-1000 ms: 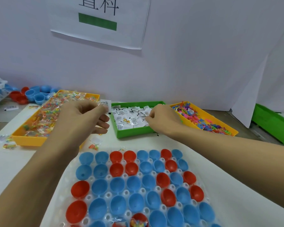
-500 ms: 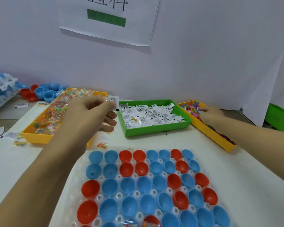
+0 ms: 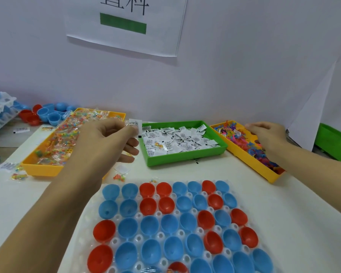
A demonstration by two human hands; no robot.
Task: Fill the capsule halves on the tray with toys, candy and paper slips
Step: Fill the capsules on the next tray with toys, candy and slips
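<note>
White table (image 3: 283, 203) against pale paper-covered wall (image 3: 234, 66)

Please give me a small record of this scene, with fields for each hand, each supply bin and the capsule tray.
left hand: pinches a paper slip above the table
right hand: reaches into the toy bin, fingers curled; whether it holds a toy cannot be told
candy bin: yellow, far left, holds wrapped candy
slip bin: green, middle, holds paper slips
capsule tray: clear, near, holds blue and red capsule halves, nearly all empty
</note>
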